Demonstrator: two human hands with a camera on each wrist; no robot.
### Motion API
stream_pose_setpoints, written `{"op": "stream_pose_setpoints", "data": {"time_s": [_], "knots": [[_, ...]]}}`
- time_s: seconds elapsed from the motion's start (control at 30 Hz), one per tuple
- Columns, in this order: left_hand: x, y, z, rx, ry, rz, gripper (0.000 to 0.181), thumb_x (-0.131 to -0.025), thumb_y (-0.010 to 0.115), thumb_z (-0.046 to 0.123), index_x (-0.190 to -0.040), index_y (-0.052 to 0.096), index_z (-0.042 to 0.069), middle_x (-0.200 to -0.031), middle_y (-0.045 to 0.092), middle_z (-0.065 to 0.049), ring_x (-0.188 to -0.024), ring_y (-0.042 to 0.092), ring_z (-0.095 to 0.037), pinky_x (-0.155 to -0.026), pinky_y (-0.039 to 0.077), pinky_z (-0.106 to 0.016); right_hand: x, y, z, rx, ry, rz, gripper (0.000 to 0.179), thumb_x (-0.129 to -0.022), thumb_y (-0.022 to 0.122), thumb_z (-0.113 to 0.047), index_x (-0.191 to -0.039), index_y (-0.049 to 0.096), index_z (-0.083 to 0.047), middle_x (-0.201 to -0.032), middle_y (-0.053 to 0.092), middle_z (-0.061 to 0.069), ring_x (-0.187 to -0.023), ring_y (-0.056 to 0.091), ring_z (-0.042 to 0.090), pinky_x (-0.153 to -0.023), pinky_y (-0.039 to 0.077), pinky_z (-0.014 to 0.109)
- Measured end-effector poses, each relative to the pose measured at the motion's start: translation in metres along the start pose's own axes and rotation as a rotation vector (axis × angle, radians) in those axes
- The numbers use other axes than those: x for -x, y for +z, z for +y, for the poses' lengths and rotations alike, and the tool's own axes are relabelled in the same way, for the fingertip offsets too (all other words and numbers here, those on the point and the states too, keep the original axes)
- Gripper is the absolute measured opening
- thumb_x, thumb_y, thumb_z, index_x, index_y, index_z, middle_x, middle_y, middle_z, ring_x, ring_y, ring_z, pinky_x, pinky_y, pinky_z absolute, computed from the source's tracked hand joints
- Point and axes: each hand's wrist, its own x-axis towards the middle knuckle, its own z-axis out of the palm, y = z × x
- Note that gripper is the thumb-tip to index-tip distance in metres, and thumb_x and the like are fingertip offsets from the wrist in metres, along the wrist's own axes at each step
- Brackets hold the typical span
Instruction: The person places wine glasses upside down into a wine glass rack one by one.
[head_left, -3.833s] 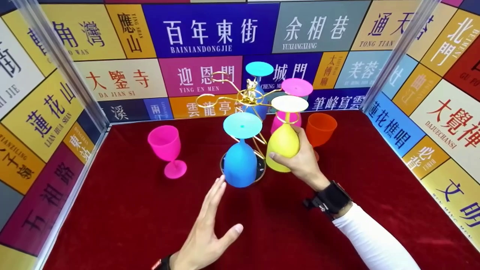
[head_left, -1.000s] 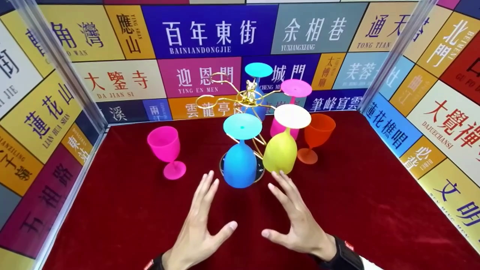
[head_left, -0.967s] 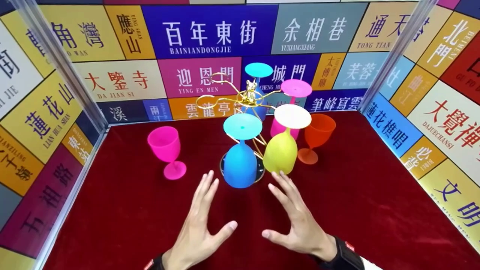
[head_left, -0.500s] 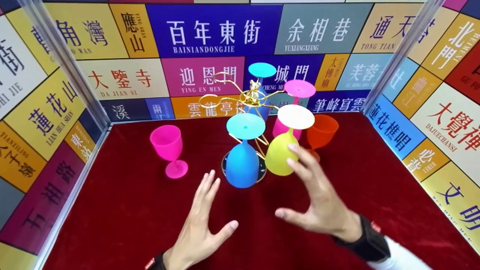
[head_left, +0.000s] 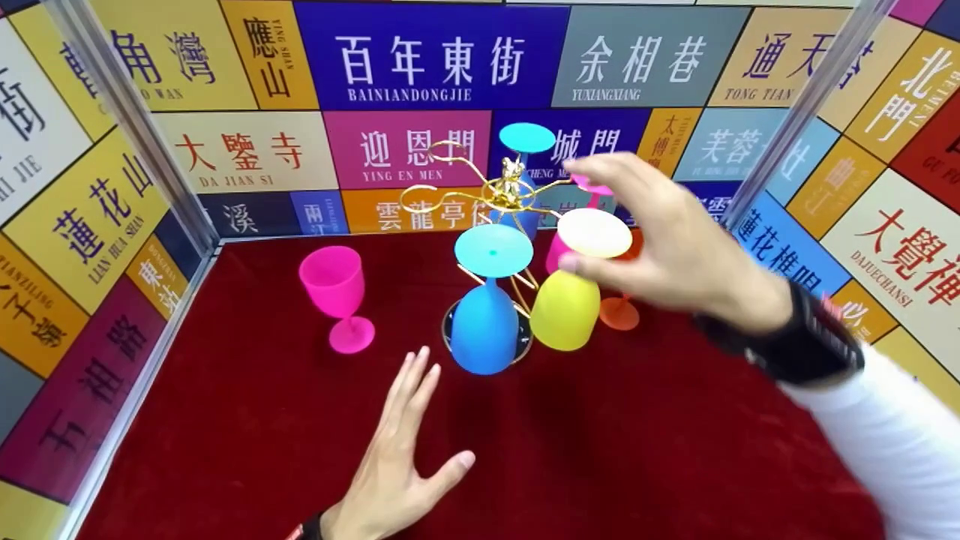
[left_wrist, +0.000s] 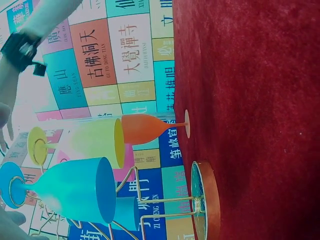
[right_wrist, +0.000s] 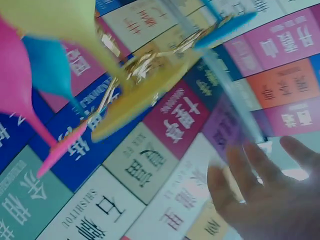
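Hovering spread, R hand point(head_left: 679, 251) hides pt of orange cup point(head_left: 619, 313); L hand point(head_left: 397, 465), spread too, nr front blue cup point(head_left: 485, 330) on rack point(head_left: 510, 191).

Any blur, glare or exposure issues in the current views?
Head: right hand motion-blurred, left hand fairly crisp, yellow goblet with its base blown out near-white. Left wrist: scene on its side, wall panels pale. Right wrist: fingers smeared, bright glints off the gold rack.
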Motion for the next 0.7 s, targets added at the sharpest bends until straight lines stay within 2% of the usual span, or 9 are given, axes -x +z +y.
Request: {"op": "stream_pose_setpoints", "data": {"time_s": [0.07,0.17,0.3,0.33,0.4,0.5,0.53,0.6,0.7], "knots": [[0.000,-0.001,0.001,-0.010,0.009,-0.007,0.090,-0.083,0.074,0.037,-0.156,0.027,0.012,-0.164,0.021,-0.010,-0.152,0.018,-0.033,-0.107,0.037,-0.065,-0.013,-0.006,0.006,0.015,0.061,-0.062,0.069,-0.083,0.077,-0.037,-0.142,0.050,-0.016,-0.130,0.060,0.004,-0.112,0.059,0.018,-0.091,0.051,0.037],[0.000,-0.001,0.003,-0.022,0.025,-0.010,0.089,-0.083,0.074,0.037,-0.155,0.028,0.012,-0.164,0.022,-0.011,-0.151,0.019,-0.034,-0.106,0.038,-0.065,-0.032,-0.010,0.014,0.046,0.148,-0.155,0.062,-0.087,0.072,-0.044,-0.139,0.052,-0.017,-0.114,0.066,0.002,-0.095,0.061,0.016,-0.076,0.051,0.030],[0.007,0.001,0.006,-0.056,0.054,0.005,0.088,-0.083,0.073,0.042,-0.153,0.032,0.008,-0.162,0.025,-0.013,-0.151,0.021,-0.034,-0.118,0.031,-0.045,-0.058,-0.006,0.024,0.084,0.261,-0.293,0.057,-0.089,0.064,-0.054,-0.134,0.056,-0.019,-0.096,0.066,0.000,-0.080,0.060,0.017,-0.070,0.049,0.030],[0.009,0.002,0.007,-0.068,0.057,0.006,0.088,-0.083,0.073,0.044,-0.153,0.033,0.008,-0.162,0.026,-0.014,-0.150,0.021,-0.034,-0.118,0.032,-0.044,-0.064,-0.004,0.026,0.093,0.282,-0.326,0.056,-0.090,0.063,-0.054,-0.133,0.057,-0.020,-0.092,0.066,0.000,-0.077,0.059,0.017,-0.070,0.049,0.030],[0.013,0.003,0.009,-0.088,0.057,0.002,0.088,-0.083,0.073,0.045,-0.153,0.034,0.008,-0.161,0.027,-0.015,-0.151,0.021,-0.034,-0.117,0.035,-0.044,-0.075,0.000,0.030,0.109,0.319,-0.390,0.054,-0.090,0.062,-0.055,-0.131,0.059,-0.019,-0.087,0.065,0.000,-0.073,0.057,0.018,-0.068,0.049,0.030],[0.014,0.002,0.011,-0.101,0.047,-0.015,0.088,-0.083,0.073,0.045,-0.153,0.033,0.008,-0.162,0.026,-0.014,-0.151,0.021,-0.033,-0.104,0.043,-0.060,-0.090,0.004,0.034,0.136,0.360,-0.463,0.053,-0.092,0.059,-0.054,-0.131,0.058,-0.018,-0.086,0.064,0.001,-0.066,0.057,0.018,-0.062,0.050,0.029],[0.014,0.001,0.011,-0.101,0.043,-0.021,0.089,-0.083,0.073,0.044,-0.153,0.033,0.009,-0.162,0.025,-0.012,-0.151,0.021,-0.032,-0.100,0.044,-0.064,-0.094,0.004,0.035,0.142,0.376,-0.484,0.054,-0.092,0.059,-0.054,-0.132,0.058,-0.018,-0.087,0.065,0.001,-0.066,0.058,0.018,-0.061,0.050,0.029],[0.013,0.001,0.011,-0.098,0.036,-0.032,0.089,-0.083,0.073,0.044,-0.154,0.032,0.010,-0.163,0.024,-0.010,-0.151,0.020,-0.032,-0.100,0.043,-0.065,-0.102,0.006,0.037,0.151,0.408,-0.521,0.055,-0.092,0.059,-0.054,-0.133,0.057,-0.018,-0.090,0.065,0.002,-0.070,0.059,0.019,-0.062,0.050,0.029],[0.012,0.000,0.011,-0.098,0.027,-0.041,0.089,-0.083,0.073,0.043,-0.154,0.031,0.011,-0.163,0.023,-0.010,-0.151,0.020,-0.032,-0.101,0.042,-0.065,-0.113,0.010,0.042,0.183,0.448,-0.578,0.056,-0.091,0.059,-0.056,-0.133,0.058,-0.018,-0.105,0.067,0.007,-0.086,0.061,0.022,-0.073,0.052,0.035]]}}
